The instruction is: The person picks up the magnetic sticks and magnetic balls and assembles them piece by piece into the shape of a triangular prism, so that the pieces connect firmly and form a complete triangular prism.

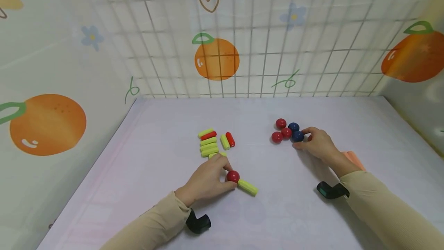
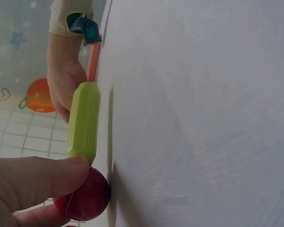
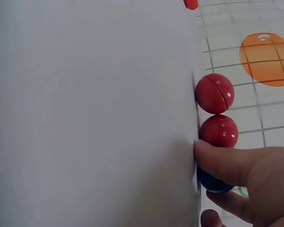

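In the head view, my left hand (image 1: 208,178) pinches a glossy red ball (image 1: 233,176) between thumb and fingers at the table's front middle. A yellow-green ridged stick (image 1: 248,187) meets the ball end-on and points away from the hand; the left wrist view shows the same stick (image 2: 84,123) right at the ball and thumb tip. Farther back on the right, my right hand (image 1: 317,144) holds a dark blue ball (image 1: 297,136) by thumb and fingertips. The right wrist view shows the thumb covering much of this blue ball (image 3: 215,182), with a red ball (image 3: 219,131) close beside it.
Another blue ball (image 1: 293,127) and several red balls (image 1: 276,137) cluster by the right hand. Beyond the left hand lie yellow-green sticks (image 1: 209,146) and red sticks (image 1: 230,139). An orange flat piece (image 1: 354,160) lies behind the right wrist. A printed curtain (image 1: 159,49) borders the table.
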`<state>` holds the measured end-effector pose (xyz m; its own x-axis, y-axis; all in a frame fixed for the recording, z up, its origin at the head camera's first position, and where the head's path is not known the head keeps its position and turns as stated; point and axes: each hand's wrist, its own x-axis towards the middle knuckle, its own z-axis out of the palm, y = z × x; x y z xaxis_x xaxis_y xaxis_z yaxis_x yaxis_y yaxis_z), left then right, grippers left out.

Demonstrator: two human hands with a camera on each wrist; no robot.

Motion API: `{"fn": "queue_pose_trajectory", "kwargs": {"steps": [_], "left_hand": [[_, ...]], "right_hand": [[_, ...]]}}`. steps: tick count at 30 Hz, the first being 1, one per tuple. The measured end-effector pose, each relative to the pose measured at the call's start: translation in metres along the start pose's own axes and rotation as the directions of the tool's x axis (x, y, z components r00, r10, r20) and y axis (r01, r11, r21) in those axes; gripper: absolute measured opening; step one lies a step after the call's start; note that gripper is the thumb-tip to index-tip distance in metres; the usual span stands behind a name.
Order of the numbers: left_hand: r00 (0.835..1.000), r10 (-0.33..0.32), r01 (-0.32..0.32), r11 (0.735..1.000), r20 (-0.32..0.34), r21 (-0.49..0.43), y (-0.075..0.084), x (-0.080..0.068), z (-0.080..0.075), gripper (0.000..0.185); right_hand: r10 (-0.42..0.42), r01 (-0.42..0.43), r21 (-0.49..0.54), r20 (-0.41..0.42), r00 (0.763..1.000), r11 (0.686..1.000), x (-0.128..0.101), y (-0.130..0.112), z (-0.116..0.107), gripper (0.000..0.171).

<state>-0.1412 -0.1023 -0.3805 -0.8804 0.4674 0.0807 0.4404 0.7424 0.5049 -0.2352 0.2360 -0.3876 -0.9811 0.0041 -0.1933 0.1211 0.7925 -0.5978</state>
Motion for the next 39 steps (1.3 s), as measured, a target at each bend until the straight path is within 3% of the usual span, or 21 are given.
{"fn": "queue_pose_trajectory", "kwargs": {"steps": [15, 24, 35, 39], "left_hand": [[0.989, -0.149, 0.149, 0.987, 0.01, -0.058, 0.003, -0.002, 0.002, 0.026], [0.986, -0.167, 0.166, 0.985, -0.004, -0.05, 0.002, 0.0, 0.002, 0.028], [0.986, -0.166, 0.164, 0.985, -0.033, -0.055, 0.001, 0.001, 0.004, 0.03], [0.985, -0.169, 0.168, 0.984, -0.031, -0.053, 0.001, 0.001, 0.005, 0.032]], "right_hand": [[-0.03, 0.03, 0.009, 0.026, 0.999, 1.0, -0.01, 0.003, 0.004, 0.07], [-0.141, 0.139, 0.029, 0.08, 0.987, 0.99, -0.042, -0.016, 0.016, 0.062], [-0.299, 0.294, 0.055, 0.137, 0.944, 0.954, -0.077, -0.04, 0.047, 0.05], [-0.306, 0.305, 0.03, 0.143, 0.941, 0.952, -0.085, -0.045, 0.054, 0.046]]}}
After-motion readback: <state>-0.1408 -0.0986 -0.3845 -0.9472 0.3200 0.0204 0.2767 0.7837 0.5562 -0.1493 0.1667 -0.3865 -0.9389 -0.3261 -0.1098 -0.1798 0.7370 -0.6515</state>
